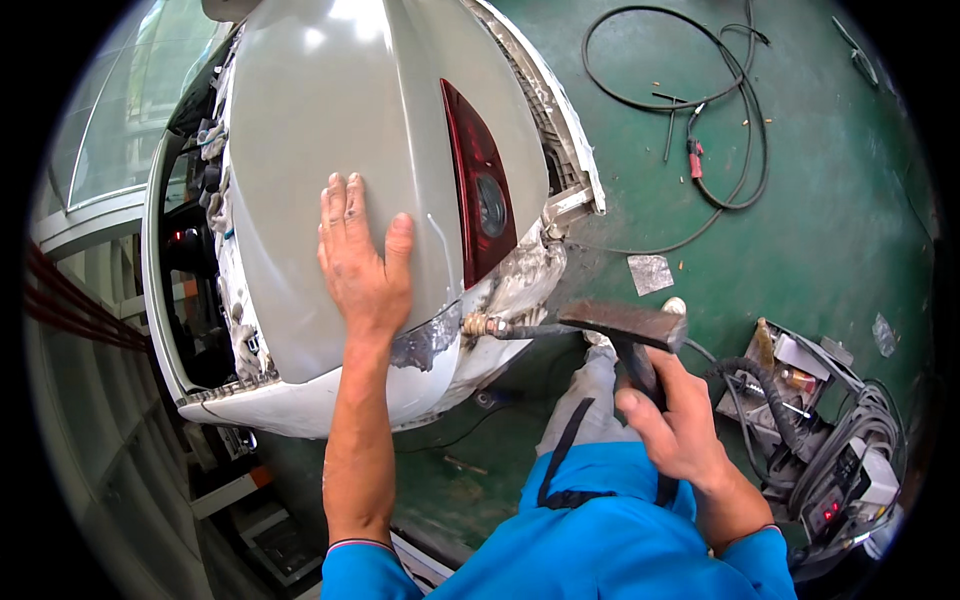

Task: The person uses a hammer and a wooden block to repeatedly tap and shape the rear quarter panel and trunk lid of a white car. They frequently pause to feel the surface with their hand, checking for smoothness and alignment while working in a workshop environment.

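My left hand (362, 270) lies flat on the grey car body panel (300, 120), fingers stretched and thumb spread. In my right hand (682, 418) is the handle of a hammer (625, 323), fingers wrapped round it. The rusty hammer head is raised in front of my body, apart from the panel. A red tail light (478, 185) sits in the panel to the right of my left hand. Below it, a brassy clamp-like fitting (484, 325) on a black cable is at the panel's lower edge, beside a scraped bare-metal patch (428, 338).
A black cable (762, 150) with a red-handled torch-like tool (695, 158) lies coiled on the green floor (850, 200). At lower right stand an open box of small parts (775, 365) and a machine (850, 490) with bundled cables. The open door or window frame (160, 270) borders the left side.
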Motion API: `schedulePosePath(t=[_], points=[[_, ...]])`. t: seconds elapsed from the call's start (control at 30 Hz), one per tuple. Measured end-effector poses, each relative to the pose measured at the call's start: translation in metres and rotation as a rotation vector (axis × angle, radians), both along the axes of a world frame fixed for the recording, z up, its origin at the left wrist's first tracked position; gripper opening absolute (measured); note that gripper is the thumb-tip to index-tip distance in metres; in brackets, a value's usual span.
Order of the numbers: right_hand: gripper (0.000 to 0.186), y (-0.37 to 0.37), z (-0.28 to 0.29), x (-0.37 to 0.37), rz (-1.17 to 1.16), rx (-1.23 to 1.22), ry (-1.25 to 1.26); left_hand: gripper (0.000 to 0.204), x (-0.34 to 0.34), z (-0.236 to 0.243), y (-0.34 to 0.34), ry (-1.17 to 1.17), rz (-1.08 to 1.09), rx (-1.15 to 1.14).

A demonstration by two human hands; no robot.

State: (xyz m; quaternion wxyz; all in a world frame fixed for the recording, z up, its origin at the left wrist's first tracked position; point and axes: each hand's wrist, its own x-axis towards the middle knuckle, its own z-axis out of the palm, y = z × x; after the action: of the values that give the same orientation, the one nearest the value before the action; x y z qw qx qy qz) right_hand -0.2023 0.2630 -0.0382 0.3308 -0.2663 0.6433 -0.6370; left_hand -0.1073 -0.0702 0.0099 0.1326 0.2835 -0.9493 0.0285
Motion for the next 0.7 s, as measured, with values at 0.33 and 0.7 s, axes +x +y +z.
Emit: schedulePosePath(t=[0.33, 0.7], points=[[0.027, -0.049, -0.039, 0.089, 0.032, 0.047, -0.431, 0.071, -0.001, -0.001, -0.001, -0.009, -0.003, 0.002], [0.03, -0.081, -0.031, 0.104, 0.151, 0.12, -0.288, 0.066, 0.001, 0.001, 0.001, -0.012, -0.023, -0.055]])
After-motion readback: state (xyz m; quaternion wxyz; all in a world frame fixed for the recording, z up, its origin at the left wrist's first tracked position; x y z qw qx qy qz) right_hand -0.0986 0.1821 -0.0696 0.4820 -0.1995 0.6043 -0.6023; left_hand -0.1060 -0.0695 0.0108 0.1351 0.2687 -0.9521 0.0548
